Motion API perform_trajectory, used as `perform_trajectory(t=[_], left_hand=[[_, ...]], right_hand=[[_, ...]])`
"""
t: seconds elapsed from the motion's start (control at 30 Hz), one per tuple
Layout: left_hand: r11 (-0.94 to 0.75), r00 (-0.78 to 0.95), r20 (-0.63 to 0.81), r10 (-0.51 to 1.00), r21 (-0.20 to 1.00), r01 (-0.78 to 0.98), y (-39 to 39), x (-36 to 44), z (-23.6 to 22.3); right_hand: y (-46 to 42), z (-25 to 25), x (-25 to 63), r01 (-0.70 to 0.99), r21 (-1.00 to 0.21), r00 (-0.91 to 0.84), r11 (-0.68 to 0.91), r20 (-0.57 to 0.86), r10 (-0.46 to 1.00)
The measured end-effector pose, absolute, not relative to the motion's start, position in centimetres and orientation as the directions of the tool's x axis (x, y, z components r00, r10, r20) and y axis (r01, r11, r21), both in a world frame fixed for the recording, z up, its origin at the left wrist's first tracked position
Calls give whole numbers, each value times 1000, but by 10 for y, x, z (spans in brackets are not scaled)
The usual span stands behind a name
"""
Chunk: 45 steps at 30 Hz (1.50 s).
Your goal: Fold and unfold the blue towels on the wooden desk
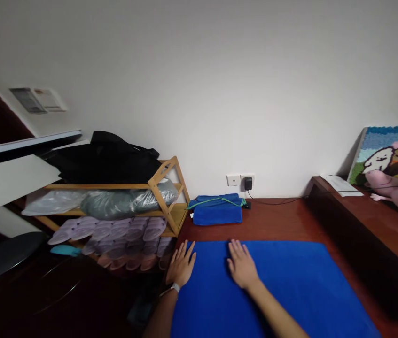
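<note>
A large blue cloth (290,281) lies spread flat on a reddish-brown wooden surface (276,220). My left hand (181,265) rests flat with fingers stretched out at the cloth's far left corner, partly over its edge. My right hand (241,265) lies flat on the cloth a little to the right, fingers extended. Neither hand holds anything. A folded blue cloth (217,210) with a green cord across it sits beyond them against the wall.
A wooden rack (165,188) at left holds a black bag (107,157), a grey bagged bundle and several rows of pale slippers (121,232). A wall socket with a black charger (248,183) is behind. A raised wooden ledge (371,220) at right carries papers, a pink plush toy and a picture.
</note>
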<state>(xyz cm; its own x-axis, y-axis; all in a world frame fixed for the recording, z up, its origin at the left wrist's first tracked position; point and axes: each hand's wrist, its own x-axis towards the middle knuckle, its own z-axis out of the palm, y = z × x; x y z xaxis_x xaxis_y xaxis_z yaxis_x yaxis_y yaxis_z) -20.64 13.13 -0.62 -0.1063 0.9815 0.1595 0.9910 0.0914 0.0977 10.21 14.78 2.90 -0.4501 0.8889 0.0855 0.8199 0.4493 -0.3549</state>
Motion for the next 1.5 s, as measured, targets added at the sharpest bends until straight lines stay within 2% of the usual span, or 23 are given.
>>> perform_trajectory(t=[0.07, 0.17, 0.37, 0.53, 0.7, 0.83, 0.93, 1.03, 1.13, 1.3, 1.4, 1.5], left_hand=[[97, -112, 163, 980, 96, 991, 132, -207, -8], [95, -107, 164, 981, 82, 992, 133, -208, -10], [82, -89, 196, 976, 43, 996, 135, -208, -13], [81, -87, 210, 974, 35, 996, 138, -210, -18], [85, -89, 207, 974, 32, 996, 139, -208, -18], [82, -76, 209, 975, -17, 997, 138, -201, 0], [21, -16, 280, 960, -13, 1000, 129, -193, 19], [5, -13, 325, 946, 25, 1000, 102, -180, 25], [-48, 34, 308, 951, 39, 998, 59, -165, 12], [-32, 22, 249, 968, 37, 999, 7, -150, -13], [-8, -2, 202, 979, 49, 999, 4, -150, -15], [-6, -6, 200, 980, 59, 998, 8, -151, -13]], right_hand=[[141, 25, 66, 782, -402, -500, 476, 51, 864], [144, 16, 75, 808, -406, -464, 427, 6, 886], [159, -9, 252, 963, -230, -144, 139, -4, 990], [172, -35, 409, 990, -88, 105, -107, -27, 994], [179, -41, 453, 979, -71, 186, -189, -53, 981], [176, -25, 441, 973, -76, 210, -217, -95, 973], [163, -11, 421, 977, -105, 186, -185, -4, 983], [136, -4, 371, 984, -172, 71, -42, 169, 983], [100, 1, 283, 950, -253, -119, 183, 249, 961], [52, 12, 117, 811, -382, -407, 443, 176, 897], [42, 16, 60, 767, -447, -474, 461, 89, 876], [40, 13, 53, 768, -470, -487, 436, 15, 873]])
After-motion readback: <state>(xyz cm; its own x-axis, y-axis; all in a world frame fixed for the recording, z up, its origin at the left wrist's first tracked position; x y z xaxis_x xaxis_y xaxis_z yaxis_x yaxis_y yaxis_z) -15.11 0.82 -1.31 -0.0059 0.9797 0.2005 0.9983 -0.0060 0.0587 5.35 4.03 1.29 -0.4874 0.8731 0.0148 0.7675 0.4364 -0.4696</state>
